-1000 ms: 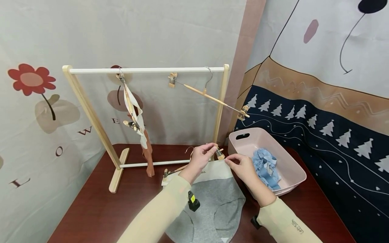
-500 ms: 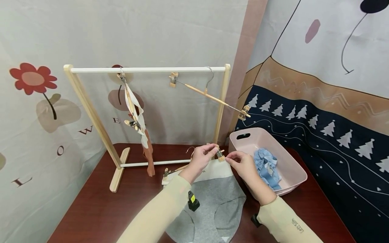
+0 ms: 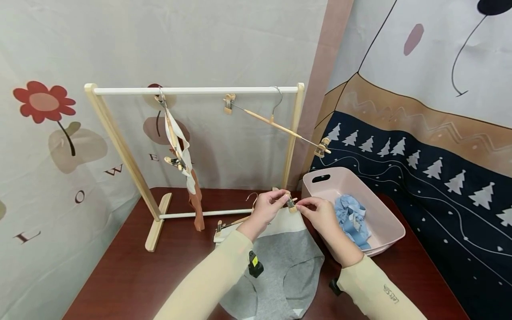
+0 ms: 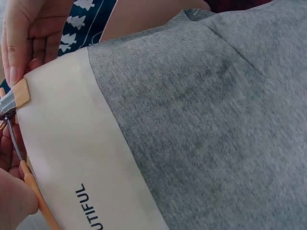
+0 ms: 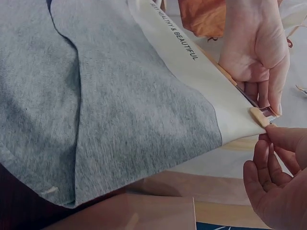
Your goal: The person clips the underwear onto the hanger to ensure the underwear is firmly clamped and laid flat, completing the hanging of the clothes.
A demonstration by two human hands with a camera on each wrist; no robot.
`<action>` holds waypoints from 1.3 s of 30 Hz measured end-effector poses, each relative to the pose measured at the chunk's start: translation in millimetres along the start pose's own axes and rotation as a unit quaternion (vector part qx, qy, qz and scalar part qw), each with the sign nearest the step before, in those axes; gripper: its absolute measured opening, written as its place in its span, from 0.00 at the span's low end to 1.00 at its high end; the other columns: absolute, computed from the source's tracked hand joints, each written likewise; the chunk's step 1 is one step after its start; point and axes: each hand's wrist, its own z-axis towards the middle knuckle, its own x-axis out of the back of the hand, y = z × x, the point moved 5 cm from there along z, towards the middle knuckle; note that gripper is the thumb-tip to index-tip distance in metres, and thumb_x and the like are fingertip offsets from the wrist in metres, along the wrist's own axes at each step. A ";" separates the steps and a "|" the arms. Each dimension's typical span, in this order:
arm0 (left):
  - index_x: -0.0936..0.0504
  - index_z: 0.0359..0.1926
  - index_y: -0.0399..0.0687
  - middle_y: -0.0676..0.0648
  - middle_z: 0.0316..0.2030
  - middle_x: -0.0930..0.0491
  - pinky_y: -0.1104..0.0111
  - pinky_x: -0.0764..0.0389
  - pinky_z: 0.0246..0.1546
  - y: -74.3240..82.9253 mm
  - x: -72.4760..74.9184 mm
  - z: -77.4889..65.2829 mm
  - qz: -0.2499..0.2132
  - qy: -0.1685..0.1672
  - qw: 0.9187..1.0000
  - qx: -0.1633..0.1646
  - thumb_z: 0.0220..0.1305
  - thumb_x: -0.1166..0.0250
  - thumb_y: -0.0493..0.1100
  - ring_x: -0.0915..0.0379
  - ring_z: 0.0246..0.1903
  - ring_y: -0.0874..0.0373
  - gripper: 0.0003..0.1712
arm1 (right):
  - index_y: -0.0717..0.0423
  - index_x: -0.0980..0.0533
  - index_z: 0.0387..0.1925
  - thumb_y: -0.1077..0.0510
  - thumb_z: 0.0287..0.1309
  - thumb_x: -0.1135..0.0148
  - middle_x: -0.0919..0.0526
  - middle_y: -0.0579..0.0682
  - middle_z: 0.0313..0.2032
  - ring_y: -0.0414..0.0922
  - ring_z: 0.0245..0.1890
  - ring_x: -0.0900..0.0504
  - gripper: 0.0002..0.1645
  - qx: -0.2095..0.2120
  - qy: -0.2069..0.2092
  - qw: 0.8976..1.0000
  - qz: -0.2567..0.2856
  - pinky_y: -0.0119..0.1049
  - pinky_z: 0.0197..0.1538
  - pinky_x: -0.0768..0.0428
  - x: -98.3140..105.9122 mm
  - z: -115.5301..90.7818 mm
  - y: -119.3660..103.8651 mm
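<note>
Grey underpants (image 3: 276, 271) with a cream printed waistband (image 4: 62, 129) hang in front of me from a wooden clip hanger (image 4: 36, 189). My left hand (image 3: 266, 209) pinches the handles of the hanger's right clip (image 3: 291, 204), whose wooden pads (image 5: 259, 117) sit over the waistband's corner. Beside that clip, my right hand (image 3: 321, 215) pinches the same corner between thumb and forefinger, right at the pads. The hanger's left clip (image 3: 219, 226) is at the waistband's other end. My left hand hides part of the hanger bar in the head view.
A wooden rack (image 3: 196, 91) stands behind, bearing another clip hanger (image 3: 272, 123) without clothing and one with a cream and brown garment (image 3: 183, 155). At right is a pink bin (image 3: 386, 222) with blue cloth (image 3: 352, 218) inside. All stand on a dark red table (image 3: 168, 275).
The waistband's lettering has slipped out of sight behind my left hand in the head view. Both hands keep their grips in nearly the same place; the view has shifted slightly.
</note>
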 end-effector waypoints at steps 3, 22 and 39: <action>0.18 0.51 0.41 0.43 0.49 0.18 0.68 0.23 0.47 -9.6 -0.4 5.0 0.009 -0.014 1.000 0.007 0.65 0.39 0.45 0.24 0.48 0.57 0.17 | 0.56 0.15 0.33 0.59 0.53 0.32 0.13 0.53 0.35 0.49 0.37 0.18 0.06 -0.004 -0.007 1.000 -0.003 0.40 0.39 0.21 -0.6 0.6 2.0; 0.22 0.56 0.43 0.46 0.53 0.22 0.56 0.25 0.53 -21.2 14.4 -24.5 0.171 -0.029 0.978 -0.117 0.60 0.34 0.40 0.26 0.51 0.47 0.22 | 0.61 0.19 0.33 0.60 0.53 0.33 0.16 0.54 0.31 0.43 0.29 0.23 0.07 -0.048 -0.031 0.998 -0.036 0.30 0.30 0.27 -20.3 -4.1 38.8; 0.21 0.52 0.36 0.39 0.41 0.17 0.64 0.19 0.41 -12.7 162.0 -114.2 0.180 -0.336 0.924 0.015 0.64 0.38 0.43 0.18 0.40 0.55 0.19 | 0.63 0.28 0.45 0.62 0.56 0.38 0.24 0.49 0.24 0.40 0.22 0.30 0.15 -0.095 -0.057 0.991 -0.076 0.33 0.27 0.31 -52.4 -20.3 76.6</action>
